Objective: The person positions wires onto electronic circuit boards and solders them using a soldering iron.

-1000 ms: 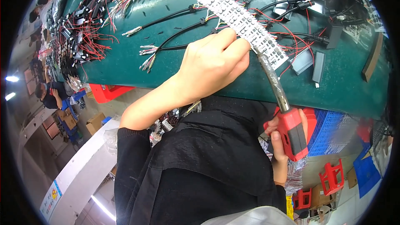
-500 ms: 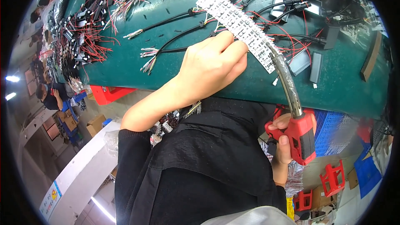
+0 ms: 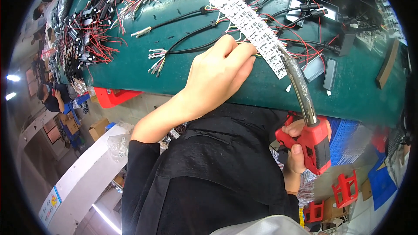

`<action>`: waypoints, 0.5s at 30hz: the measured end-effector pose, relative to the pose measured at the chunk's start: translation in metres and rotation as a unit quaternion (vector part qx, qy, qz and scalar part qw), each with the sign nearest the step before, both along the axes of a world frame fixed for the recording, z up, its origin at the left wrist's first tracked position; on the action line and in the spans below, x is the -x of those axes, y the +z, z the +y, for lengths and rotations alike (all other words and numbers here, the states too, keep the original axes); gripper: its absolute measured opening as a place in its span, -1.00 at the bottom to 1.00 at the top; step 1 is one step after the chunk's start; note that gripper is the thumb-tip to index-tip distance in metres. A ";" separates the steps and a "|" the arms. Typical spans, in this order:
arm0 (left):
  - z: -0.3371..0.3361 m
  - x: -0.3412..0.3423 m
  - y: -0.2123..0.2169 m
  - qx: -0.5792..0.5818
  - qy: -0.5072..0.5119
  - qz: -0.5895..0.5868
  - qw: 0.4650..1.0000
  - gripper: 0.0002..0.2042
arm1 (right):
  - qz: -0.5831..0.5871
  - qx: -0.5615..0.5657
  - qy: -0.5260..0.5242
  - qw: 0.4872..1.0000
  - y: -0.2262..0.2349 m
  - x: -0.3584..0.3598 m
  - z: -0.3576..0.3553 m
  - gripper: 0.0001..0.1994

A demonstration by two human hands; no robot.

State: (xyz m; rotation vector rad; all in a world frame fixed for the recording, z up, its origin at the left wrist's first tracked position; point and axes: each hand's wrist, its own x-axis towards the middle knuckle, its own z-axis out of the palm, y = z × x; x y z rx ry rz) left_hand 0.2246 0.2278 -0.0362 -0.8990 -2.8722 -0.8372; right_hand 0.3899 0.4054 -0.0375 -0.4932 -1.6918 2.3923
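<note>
My left hand point(image 3: 219, 73) rests on the green work table point(image 3: 130, 67), fingers curled down on the near end of a long white perforated strip point(image 3: 248, 21) and a black wire bundle point(image 3: 187, 39). My right hand point(image 3: 298, 148) sits below the table's front edge, gripping the red handle of a pistol-shaped tool point(image 3: 313, 146). Its curved silver nozzle point(image 3: 298, 82) reaches up to the strip just right of my left fingers.
Black cables with red wires point(image 3: 305, 13) and small black boxes point(image 3: 331, 74) cover the table's right side. Heaps of red-and-black wire pieces point(image 3: 87, 39) lie at the far left. Red plastic parts point(image 3: 344, 189) and a blue crate point(image 3: 344, 135) sit below. Another person point(image 3: 50, 98) works at left.
My right hand and the red tool shifted slightly right and lower, and the nozzle tip stays at the strip. My left hand keeps pressing the strip in the same place.
</note>
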 end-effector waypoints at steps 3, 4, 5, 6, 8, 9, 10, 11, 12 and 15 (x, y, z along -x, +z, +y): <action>0.001 -0.002 -0.009 -0.045 0.051 -0.028 0.997 -0.89 | -0.012 0.007 0.007 1.000 0.002 0.001 -0.004 -0.30; 0.002 -0.003 -0.011 -0.073 0.072 -0.035 0.994 -0.89 | -0.018 0.003 0.011 1.000 0.003 0.001 -0.004 -0.30; 0.004 -0.003 -0.012 -0.074 0.074 -0.035 0.994 -0.89 | -0.025 0.000 0.016 1.000 0.003 0.001 -0.005 -0.30; 0.005 -0.003 -0.013 -0.092 0.088 -0.044 0.991 -0.88 | -0.025 -0.001 0.018 1.000 0.003 0.001 -0.004 -0.30; 0.007 -0.002 -0.014 -0.110 0.105 -0.052 0.987 -0.86 | -0.045 -0.026 0.038 0.998 0.003 0.000 -0.001 -0.33; 0.007 -0.001 -0.016 -0.111 0.102 -0.040 0.988 -0.86 | -0.044 -0.026 0.040 0.998 0.003 0.000 0.000 -0.33; 0.008 0.000 -0.018 -0.112 0.098 -0.029 0.988 -0.85 | -0.048 -0.046 0.044 0.997 0.003 0.000 0.001 -0.34; 0.009 0.001 -0.017 -0.113 0.098 -0.030 0.988 -0.85 | -0.052 -0.065 0.049 0.995 0.003 0.000 0.001 -0.35; 0.009 0.002 -0.013 -0.105 0.100 -0.052 0.988 -0.84 | -0.053 -0.067 0.049 0.995 0.003 -0.001 0.002 -0.35; 0.008 0.003 -0.012 -0.094 0.105 -0.057 0.988 -0.83 | -0.054 -0.072 0.049 0.995 0.001 -0.002 0.001 -0.34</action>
